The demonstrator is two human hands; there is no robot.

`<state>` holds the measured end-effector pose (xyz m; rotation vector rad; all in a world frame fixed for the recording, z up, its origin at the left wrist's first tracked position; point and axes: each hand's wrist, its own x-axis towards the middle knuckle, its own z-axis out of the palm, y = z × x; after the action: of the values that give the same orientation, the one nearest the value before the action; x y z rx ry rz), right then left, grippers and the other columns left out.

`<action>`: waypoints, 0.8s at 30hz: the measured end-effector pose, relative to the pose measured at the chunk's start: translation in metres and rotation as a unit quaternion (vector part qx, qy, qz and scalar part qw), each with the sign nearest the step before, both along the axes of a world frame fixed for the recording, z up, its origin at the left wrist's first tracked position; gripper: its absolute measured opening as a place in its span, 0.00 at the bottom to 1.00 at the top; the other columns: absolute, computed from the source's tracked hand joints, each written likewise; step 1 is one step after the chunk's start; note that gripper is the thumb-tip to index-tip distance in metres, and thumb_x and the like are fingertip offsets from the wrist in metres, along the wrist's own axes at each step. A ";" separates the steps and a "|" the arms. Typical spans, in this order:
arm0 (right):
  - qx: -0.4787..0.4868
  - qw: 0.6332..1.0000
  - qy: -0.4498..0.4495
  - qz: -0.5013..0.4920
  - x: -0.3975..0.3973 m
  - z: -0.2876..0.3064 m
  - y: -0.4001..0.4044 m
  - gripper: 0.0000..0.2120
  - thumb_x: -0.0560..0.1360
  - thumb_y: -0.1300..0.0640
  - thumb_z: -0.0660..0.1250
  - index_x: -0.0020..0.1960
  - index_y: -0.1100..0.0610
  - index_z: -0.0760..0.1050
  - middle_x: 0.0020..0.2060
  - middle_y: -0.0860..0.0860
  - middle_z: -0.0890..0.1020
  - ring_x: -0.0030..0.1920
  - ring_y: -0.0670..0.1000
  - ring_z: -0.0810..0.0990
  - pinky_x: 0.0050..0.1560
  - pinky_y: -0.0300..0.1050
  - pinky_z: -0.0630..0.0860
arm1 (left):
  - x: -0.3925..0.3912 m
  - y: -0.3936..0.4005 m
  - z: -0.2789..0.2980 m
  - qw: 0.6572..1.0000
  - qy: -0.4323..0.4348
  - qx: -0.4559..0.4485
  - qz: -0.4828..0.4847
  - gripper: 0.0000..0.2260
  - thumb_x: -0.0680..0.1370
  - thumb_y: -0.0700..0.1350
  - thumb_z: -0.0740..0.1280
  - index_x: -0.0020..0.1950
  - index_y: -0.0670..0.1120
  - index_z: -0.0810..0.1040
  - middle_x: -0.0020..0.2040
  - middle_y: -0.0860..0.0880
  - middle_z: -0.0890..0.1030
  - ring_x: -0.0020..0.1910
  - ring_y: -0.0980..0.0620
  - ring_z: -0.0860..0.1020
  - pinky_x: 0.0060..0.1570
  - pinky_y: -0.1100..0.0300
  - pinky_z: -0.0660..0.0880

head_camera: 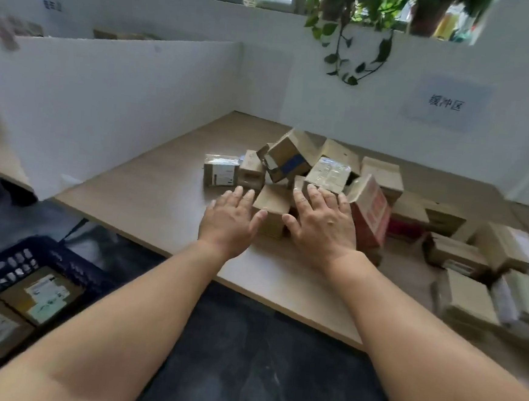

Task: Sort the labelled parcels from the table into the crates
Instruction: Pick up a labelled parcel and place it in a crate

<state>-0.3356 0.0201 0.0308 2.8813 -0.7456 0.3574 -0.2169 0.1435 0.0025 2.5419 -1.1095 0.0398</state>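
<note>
1. Far left, on the floor below the tabletop edge: a dark blue crate (62,263) with at least two labelled parcels (42,295) already lying in it, labels up. Sorting therefore judged as begun, though only just.
2. Left of the heap, standing a little apart on the tabletop (137,190): one small labelled box (220,170), white label facing the camera, untouched.
3. Left hand (231,218): fingers straight and spread, palm down, thumb touching the near left side of a plain brown box (272,202) at the front of the heap. Grip apart, nothing held.
4. Centre: a loose heap of parcels (295,160), tumbled at odd angles and leaning on one another, one with a blue patch on its side, another with a pale label tilted toward the camera. All yet to be sorted.
5. Right hand (323,224): likewise flat and spread, thumb at the right side of the same brown box, fingertips reaching the parcels behind. Grip apart, not clamped on anything; seemingly about to close on the box from both sides.
6. Right of the hand: a reddish-printed box (370,208) leaning against the heap.
7. Far right: more parcels (461,257), flatter, spread toward the tabletop edge, somewhat blurred.
8. Judged overall: early stage, far more left on the tabletop than done. Only one crate in view.
</note>
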 end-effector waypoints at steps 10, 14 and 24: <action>0.008 0.994 -0.015 -0.111 -0.198 -0.006 -0.112 0.28 0.80 0.44 0.57 0.76 0.55 0.61 0.74 0.58 0.64 0.73 0.58 0.62 0.72 0.57 0.55 | -0.181 -0.144 -0.005 0.993 0.007 0.027 -0.113 0.28 0.82 0.61 0.48 0.79 0.50 0.51 0.79 0.47 0.53 0.78 0.49 0.52 0.73 0.54 0.52; -0.001 0.989 0.011 -0.149 -0.255 -0.009 -0.149 0.27 0.81 0.46 0.56 0.76 0.55 0.60 0.74 0.57 0.63 0.72 0.58 0.63 0.70 0.54 0.59 | -0.234 -0.191 -0.007 0.989 -0.008 0.015 -0.145 0.28 0.82 0.61 0.48 0.79 0.49 0.52 0.79 0.46 0.55 0.77 0.49 0.54 0.74 0.54 0.53; 0.016 0.976 0.017 -0.218 -0.339 -0.030 -0.214 0.27 0.81 0.46 0.54 0.77 0.54 0.57 0.74 0.57 0.63 0.73 0.57 0.63 0.72 0.55 0.60 | -0.310 -0.274 -0.025 0.973 -0.005 0.036 -0.229 0.29 0.82 0.61 0.47 0.79 0.50 0.51 0.79 0.47 0.54 0.78 0.49 0.52 0.74 0.54 0.51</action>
<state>-0.6747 -0.1936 0.0010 2.6391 -1.3464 0.2401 -0.5272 -0.1308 -0.0228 2.2824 -1.6984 -0.1102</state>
